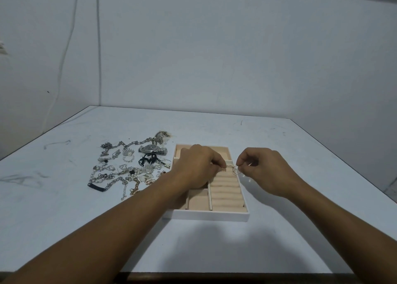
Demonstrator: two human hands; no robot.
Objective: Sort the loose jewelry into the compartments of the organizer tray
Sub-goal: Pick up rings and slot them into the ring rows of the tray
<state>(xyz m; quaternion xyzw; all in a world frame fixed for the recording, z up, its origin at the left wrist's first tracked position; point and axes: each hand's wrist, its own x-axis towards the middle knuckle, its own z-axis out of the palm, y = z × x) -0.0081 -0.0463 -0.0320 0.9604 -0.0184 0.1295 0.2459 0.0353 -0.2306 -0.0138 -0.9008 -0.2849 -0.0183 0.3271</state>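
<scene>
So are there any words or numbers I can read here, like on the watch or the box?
No text here can be read.
The watch dial: too small and blurred to read.
The organizer tray: plain white wall, no label.
The black bracelet plate: no lettering shows.
The thin hoops pinched by the left hand and right hand: bare wire.
The table: only scuff marks, not writing.

Mid-frame, the left hand and right hand pinch two touching thin hoops between them, above the organizer tray's right side. Loose jewelry lies left of the tray on the white surface.
</scene>
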